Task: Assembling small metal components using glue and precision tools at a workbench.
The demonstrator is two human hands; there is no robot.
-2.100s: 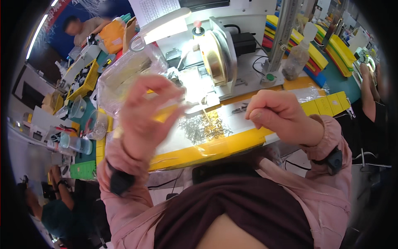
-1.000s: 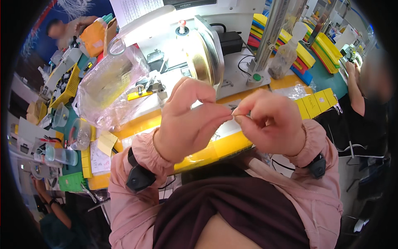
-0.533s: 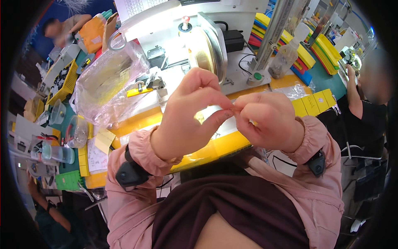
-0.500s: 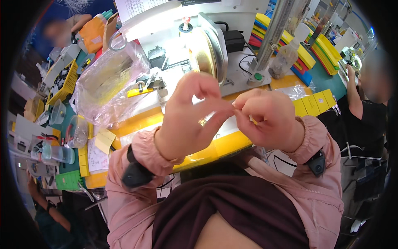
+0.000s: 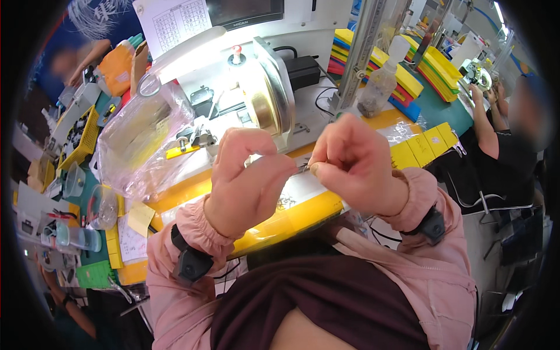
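Observation:
My left hand (image 5: 248,181) is closed in a pinch, thumb and forefinger pressed together. Facing it, my right hand (image 5: 359,166) is curled, its thumb and forefinger also pinched. A tiny dark, thin piece (image 5: 304,167) shows in the narrow gap between the two sets of fingertips; its kind is too small to make out. Beneath the hands, several small dark bits (image 5: 286,202) lie scattered on a white surface at the yellow-edged front of the bench. Beyond my hands stands a bench machine with a shiny gold-coloured wheel (image 5: 263,105), lit by a lamp.
On the left lie a clear plastic bag (image 5: 137,143), a yellow basket (image 5: 80,140) and a pale lidded container (image 5: 79,238). A clear bottle (image 5: 380,84) stands behind a metal post (image 5: 359,58). Yellow trays (image 5: 423,147) sit on the right. Other people work at both sides.
My hands have come slightly apart at the fingertips, showing the small dark piece between them. The whole view has shifted, so the machine appears lower and further left.

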